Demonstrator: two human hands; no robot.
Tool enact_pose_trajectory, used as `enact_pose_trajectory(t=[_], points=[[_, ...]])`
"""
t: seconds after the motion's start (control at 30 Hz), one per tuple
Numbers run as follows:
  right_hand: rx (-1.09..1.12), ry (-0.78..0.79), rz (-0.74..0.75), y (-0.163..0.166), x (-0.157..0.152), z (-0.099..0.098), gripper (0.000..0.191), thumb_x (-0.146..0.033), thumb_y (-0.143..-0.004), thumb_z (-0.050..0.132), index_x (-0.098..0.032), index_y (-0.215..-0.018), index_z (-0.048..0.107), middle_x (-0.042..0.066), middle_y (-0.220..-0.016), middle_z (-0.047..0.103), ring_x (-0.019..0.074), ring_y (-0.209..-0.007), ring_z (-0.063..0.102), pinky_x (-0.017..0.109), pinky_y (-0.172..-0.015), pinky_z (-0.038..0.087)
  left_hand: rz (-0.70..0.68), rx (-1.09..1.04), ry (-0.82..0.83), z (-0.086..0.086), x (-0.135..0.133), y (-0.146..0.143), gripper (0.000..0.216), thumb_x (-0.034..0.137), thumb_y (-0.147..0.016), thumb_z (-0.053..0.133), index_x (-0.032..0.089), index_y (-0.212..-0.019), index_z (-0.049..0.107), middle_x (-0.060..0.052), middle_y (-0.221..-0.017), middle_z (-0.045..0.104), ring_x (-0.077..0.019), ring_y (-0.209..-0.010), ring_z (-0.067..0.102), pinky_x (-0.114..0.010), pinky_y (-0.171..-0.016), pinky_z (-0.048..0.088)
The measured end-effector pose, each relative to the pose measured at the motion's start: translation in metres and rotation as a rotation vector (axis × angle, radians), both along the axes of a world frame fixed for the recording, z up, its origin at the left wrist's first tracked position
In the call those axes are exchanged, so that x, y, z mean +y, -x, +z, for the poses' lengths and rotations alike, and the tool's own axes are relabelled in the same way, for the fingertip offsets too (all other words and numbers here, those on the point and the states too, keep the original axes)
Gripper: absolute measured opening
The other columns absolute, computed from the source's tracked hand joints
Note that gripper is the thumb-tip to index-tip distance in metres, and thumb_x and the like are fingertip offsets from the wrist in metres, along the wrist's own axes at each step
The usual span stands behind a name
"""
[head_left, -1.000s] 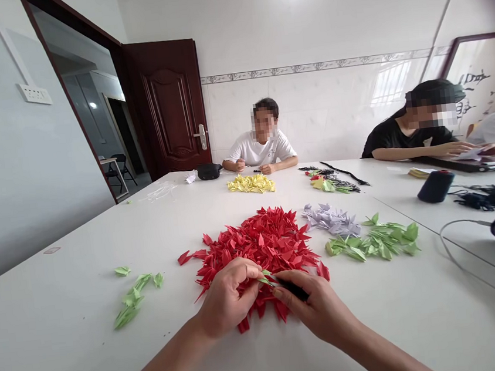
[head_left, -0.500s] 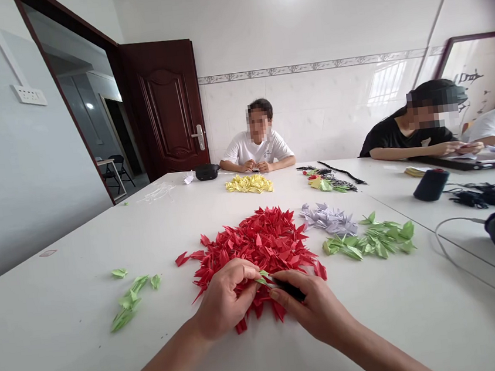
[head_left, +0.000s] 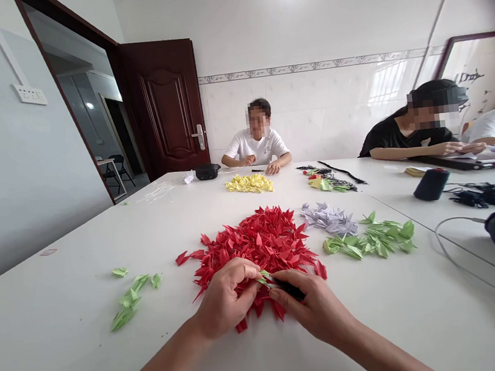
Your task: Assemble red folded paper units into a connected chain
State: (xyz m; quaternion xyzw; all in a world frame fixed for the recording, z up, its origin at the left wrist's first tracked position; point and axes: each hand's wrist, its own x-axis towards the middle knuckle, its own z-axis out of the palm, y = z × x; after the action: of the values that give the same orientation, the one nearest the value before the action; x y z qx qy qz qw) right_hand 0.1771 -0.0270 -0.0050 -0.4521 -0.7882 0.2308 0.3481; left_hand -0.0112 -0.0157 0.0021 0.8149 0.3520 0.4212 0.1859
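My left hand (head_left: 224, 300) and my right hand (head_left: 316, 308) meet over the near edge of a big heap of red folded paper pieces (head_left: 257, 240) on the white table (head_left: 67, 322). The left fingers pinch a small green folded paper piece (head_left: 263, 277). My right hand is closed round a thin black stick (head_left: 289, 289) whose tip touches that green piece.
A short row of green pieces (head_left: 129, 301) lies to the left. Lilac pieces (head_left: 328, 217), more green pieces (head_left: 375, 240) and a yellow pile (head_left: 249, 183) lie farther off. Three people sit at the far side. Black cables (head_left: 487, 195) and a dark pouch (head_left: 431, 185) are at the right.
My hands have barely moved. The view has shifted slightly. The person in white across the table has spread the hands apart.
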Motion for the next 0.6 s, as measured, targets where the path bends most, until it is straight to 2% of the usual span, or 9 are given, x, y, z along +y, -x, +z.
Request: enact_pose_trajectory(t=[0.6], points=[[-0.007, 0.008, -0.002, 0.0009, -0.0003, 0.0001, 0.027, -0.038, -0.084, 0.046, -0.018, -0.092, 0.062, 0.003, -0.072, 0.061, 0.0133, -0.061, 0.052, 0.023, -0.052, 0.038, -0.005, -0.001, 0.027, 0.0015, 0.0003, 0.0004, 0.015, 0.011, -0.078, 0.048, 0.019, -0.085, 0.057, -0.004, -0.093, 0.06, -0.0137, -0.086, 0.057, -0.027, -0.076, 0.049]])
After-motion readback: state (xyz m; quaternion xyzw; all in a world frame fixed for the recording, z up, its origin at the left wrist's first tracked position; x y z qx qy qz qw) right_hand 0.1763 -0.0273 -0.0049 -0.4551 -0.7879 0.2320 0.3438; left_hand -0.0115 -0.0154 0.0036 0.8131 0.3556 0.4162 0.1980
